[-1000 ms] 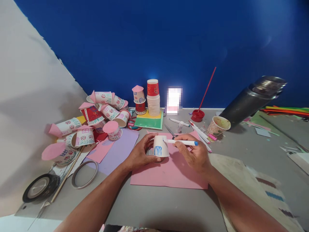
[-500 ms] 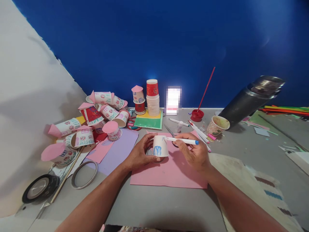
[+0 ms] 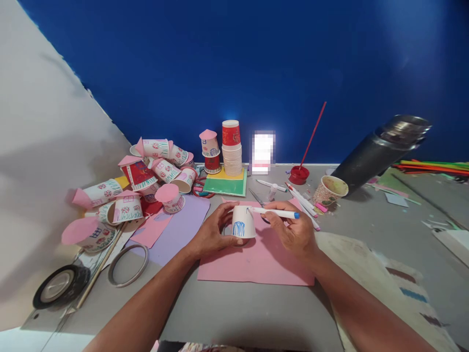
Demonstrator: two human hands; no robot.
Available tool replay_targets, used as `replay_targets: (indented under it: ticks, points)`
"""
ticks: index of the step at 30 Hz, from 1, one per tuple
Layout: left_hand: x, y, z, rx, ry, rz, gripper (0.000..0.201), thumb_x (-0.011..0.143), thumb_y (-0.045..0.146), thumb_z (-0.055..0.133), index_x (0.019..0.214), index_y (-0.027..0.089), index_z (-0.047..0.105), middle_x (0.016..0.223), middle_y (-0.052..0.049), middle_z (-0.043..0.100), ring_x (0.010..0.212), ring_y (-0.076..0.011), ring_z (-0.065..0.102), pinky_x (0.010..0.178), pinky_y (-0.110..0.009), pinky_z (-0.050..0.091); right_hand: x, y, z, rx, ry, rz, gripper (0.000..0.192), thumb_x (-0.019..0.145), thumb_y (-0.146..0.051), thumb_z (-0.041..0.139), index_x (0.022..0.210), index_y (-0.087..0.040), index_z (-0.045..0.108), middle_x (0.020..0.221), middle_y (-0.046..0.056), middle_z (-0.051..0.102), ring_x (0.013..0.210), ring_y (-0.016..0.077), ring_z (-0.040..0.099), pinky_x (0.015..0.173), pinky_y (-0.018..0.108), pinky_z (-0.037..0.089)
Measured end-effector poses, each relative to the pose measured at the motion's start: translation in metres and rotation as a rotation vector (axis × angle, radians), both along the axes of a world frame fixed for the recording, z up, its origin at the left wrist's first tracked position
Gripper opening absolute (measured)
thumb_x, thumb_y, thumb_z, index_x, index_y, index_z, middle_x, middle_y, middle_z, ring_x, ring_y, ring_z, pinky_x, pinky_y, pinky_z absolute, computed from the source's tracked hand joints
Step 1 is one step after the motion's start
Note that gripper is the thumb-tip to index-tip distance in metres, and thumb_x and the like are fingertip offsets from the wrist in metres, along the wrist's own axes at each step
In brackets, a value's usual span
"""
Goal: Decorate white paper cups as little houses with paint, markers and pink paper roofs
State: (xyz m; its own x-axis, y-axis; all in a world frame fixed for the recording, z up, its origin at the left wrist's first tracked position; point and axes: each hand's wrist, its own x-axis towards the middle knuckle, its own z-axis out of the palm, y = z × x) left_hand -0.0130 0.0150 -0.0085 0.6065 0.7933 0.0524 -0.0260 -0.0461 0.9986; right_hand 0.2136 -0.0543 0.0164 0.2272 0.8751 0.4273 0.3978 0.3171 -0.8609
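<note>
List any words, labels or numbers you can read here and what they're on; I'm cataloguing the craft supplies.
None can be read.
Paper cup held by the left hand: blue drawn lines, no letters.
Marker in the right hand: any print too small.
Red cup topping the stack: pattern too blurred.
Bright card at the wall: blurred out.

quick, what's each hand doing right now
Left hand: closed around the upturned paper cup.
Right hand: holding the blue marker, tip at the cup.

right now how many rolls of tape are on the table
2, both at the left near the table edge: a dark roll nearest the corner and a thin grey ring just right of it. The cup pile may hide more.
</note>
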Motion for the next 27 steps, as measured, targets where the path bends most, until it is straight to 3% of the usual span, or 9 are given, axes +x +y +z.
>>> replay_targets:
  ticks: [27]
  points:
    - [-0.0011,0.0013,-0.0035,0.004,-0.005,-0.003,0.088,0.063,0.028,0.099,0.138,0.031,0.053,0.154,-0.012,0.051,0.146,-0.0359,0.049,0.121,-0.054,0.041,0.0021,0.0007,0.0071,0.042,-0.059,-0.008,0.013,0.094,-0.032,0.065,0.089,-0.022,0.073,0.074,0.000,0.074,0.058,0.0137,0.061,0.055,0.025,0.048]
